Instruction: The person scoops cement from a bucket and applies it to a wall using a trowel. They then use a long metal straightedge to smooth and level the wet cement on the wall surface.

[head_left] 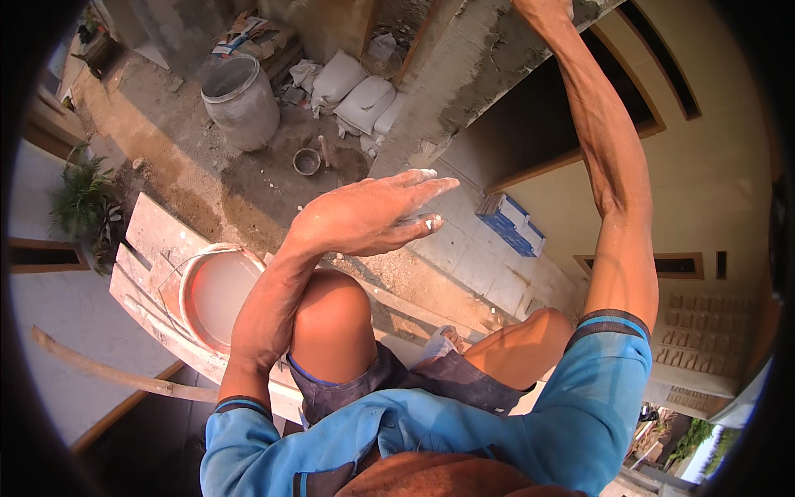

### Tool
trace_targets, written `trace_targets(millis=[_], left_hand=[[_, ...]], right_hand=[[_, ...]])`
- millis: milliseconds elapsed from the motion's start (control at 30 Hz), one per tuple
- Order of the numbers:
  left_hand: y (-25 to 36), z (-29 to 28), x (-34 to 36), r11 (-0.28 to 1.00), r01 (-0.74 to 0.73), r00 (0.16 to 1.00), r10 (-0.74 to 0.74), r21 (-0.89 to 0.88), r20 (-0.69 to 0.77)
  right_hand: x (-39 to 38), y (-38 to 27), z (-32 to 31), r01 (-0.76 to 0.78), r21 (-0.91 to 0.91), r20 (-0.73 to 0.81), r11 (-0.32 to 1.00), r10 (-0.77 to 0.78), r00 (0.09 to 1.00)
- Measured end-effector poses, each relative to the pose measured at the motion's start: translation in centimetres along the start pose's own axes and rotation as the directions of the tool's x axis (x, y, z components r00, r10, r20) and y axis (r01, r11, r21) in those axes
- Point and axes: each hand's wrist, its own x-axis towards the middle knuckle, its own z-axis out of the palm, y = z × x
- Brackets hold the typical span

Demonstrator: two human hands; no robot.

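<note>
My left hand (373, 214) hangs in front of my left knee, its fingers stretched out and nothing in it. Whitish residue coats the fingertips. Up at the top edge, my right hand (545, 10) is beside a rough grey plastered surface (472, 74); its fingers are cut off by the frame, so whatever they hold or touch is hidden. To the left of my left forearm, a bucket (189, 311) with a wire handle stands on the planks, containing a pale, milky material (222, 286).
I crouch on a raised wooden plank platform (161, 236). Below are a large grey drum (248, 112), stacked white sacks (339, 79), a small bowl (307, 161) and a blue-and-white box (512, 225). A wooden pole (116, 369) juts out at left, near a plant (83, 195).
</note>
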Motion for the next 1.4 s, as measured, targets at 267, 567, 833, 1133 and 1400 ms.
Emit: trace_targets(millis=[267, 567, 833, 1133, 1400], left_hand=[[0.9, -0.1, 2.4, 0.989, -0.136, 0.989, 0.14, -0.063, 0.057], [1.7, 0.0, 1.9, 0.98, -0.188, 0.981, 0.19, -0.066, 0.04], [1.6, 0.0, 2.7, 0.99, -0.138, 0.988, 0.141, -0.039, 0.068], [0.8, 1.2, 3.7, 0.986, -0.162, 0.983, 0.157, 0.04, 0.097], [1.9, 1.2, 4.0, 0.989, -0.145, 0.978, 0.149, -0.039, 0.146]], right_hand=[[-1.0, 5.3, -10.0, -0.337, 0.576, 0.173, 0.745, 0.292, 0.941], [-16.9, 2.5, 5.5, -0.472, 0.803, 0.515, 0.365, -0.025, 0.857], [-12.0, 6.4, -0.4, -0.267, 0.716, 0.172, 0.644, 0.208, 0.963], [-16.6, 9.9, -3.0, -0.135, 0.961, 0.207, -0.242, 0.305, 0.93], [-13.1, 3.3, 4.1, 0.072, 0.658, 0.208, -0.75, 0.273, 0.939]])
